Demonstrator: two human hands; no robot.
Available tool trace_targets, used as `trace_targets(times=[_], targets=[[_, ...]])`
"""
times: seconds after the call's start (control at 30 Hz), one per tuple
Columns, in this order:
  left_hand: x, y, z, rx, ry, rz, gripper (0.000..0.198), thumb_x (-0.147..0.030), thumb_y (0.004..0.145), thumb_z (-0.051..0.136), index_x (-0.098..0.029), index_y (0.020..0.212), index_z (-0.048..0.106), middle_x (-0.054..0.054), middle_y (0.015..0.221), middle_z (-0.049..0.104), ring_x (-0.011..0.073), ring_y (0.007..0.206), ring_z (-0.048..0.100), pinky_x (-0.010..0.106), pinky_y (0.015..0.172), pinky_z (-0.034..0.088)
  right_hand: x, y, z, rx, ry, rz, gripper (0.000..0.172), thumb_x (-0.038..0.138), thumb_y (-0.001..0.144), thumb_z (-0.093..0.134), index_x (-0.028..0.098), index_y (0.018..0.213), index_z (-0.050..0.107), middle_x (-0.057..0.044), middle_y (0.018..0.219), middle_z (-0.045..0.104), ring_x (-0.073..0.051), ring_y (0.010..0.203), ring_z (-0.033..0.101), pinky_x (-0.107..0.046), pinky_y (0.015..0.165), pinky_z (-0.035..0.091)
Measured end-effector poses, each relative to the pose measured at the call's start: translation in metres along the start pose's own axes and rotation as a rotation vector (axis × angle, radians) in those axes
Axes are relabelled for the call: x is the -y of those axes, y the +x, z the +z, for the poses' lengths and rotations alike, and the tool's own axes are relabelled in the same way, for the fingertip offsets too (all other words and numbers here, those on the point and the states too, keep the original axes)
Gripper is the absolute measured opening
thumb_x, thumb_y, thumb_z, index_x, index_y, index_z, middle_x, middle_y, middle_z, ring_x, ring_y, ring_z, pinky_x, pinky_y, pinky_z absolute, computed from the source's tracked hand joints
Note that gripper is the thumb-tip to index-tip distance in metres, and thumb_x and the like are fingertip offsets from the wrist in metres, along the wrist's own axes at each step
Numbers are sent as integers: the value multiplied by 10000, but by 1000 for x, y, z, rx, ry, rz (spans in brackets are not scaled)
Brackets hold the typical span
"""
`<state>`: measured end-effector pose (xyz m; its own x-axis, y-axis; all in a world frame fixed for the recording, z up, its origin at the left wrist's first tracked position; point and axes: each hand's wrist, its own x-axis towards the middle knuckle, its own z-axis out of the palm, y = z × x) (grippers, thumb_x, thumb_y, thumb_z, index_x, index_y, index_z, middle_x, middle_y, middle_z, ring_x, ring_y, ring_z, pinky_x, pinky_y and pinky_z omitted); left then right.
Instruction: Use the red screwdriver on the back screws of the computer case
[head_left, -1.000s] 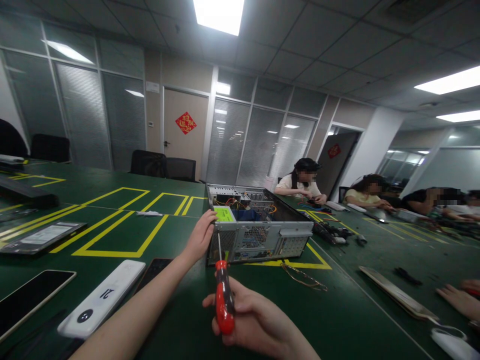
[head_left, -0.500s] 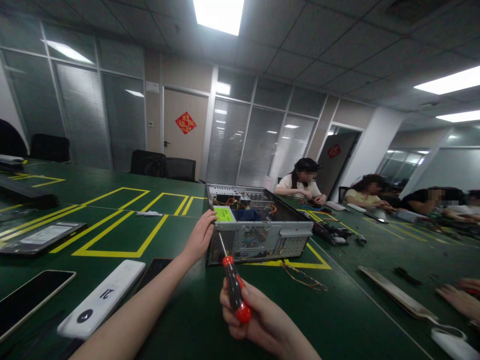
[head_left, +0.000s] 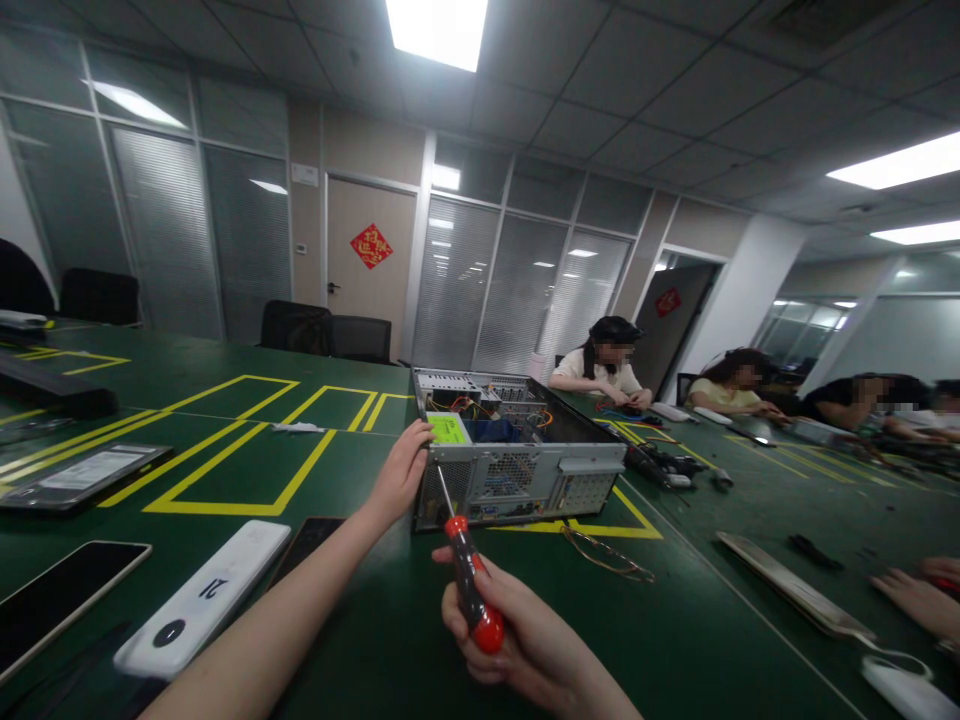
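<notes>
An open desktop computer case [head_left: 551, 478] lies on its side on the green table, its perforated rear panel towards me. Inside its left corner sits a power supply with a bright green label [head_left: 448, 430]; coloured wires show behind it. My left hand [head_left: 405, 468] grips the case's left rear corner, fingers bent over the top edge beside the label. In my right hand [head_left: 499, 620] is a red and black screwdriver [head_left: 469, 580]. Its shaft points up and away, the tip at the top of the rear panel near the left corner. Whether a screw sits under the tip is too small to tell.
Left of my forearm lie a white device marked 21 [head_left: 206, 595], a black phone [head_left: 67, 600] and a hard drive [head_left: 90, 472]. Glasses [head_left: 607, 555] rest in front of the case. At right are black cables [head_left: 667, 465], a flat device [head_left: 795, 585] and a co-worker's hand [head_left: 919, 600].
The fingers of my right hand have shifted on the screwdriver handle, one now reaching out to the left. The handle has dipped slightly. My left hand and the case have stayed put.
</notes>
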<state>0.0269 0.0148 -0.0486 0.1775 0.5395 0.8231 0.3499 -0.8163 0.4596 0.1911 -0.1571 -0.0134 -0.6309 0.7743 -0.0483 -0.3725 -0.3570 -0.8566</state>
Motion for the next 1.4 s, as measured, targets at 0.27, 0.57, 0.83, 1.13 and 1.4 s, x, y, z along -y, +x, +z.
trace_targets(times=[0.27,0.57,0.83,1.13,1.4], targets=[[0,-1,0,1,1,-7,280,-286,930,300,-197,1121,484,91,1279,480,198,1292,353,440,1094,275,-2,0,-2,84,-3,64,284,394,848,418,226,1076,408,1,711,574,-48,360,370,-194,369,178],[-2,1,0,2,7,-9,285,-279,928,296,-196,1118,492,93,1276,485,203,1290,358,442,1089,282,-3,-26,-62,-5,-145,226,277,305,713,471,192,957,404,0,603,603,-54,320,393,-161,325,171],[-3,1,-1,7,13,-15,292,-282,927,296,-195,1119,496,95,1272,487,210,1295,353,457,1085,286,-10,-36,-107,-83,-191,365,297,298,668,457,187,935,388,5,573,580,-56,337,378,-169,335,151],[-5,2,-2,4,17,-23,287,-293,925,298,-198,1106,499,98,1268,494,214,1292,359,462,1082,289,-14,-34,-112,-120,-203,421,332,301,658,453,186,961,380,3,550,574,-68,343,377,-180,360,147],[-5,1,-2,12,12,-33,291,-288,927,301,-196,1122,496,92,1285,483,206,1302,345,450,1088,283,-14,-34,-113,-155,-223,440,305,316,664,452,185,933,396,6,561,571,-65,368,402,-181,370,152]])
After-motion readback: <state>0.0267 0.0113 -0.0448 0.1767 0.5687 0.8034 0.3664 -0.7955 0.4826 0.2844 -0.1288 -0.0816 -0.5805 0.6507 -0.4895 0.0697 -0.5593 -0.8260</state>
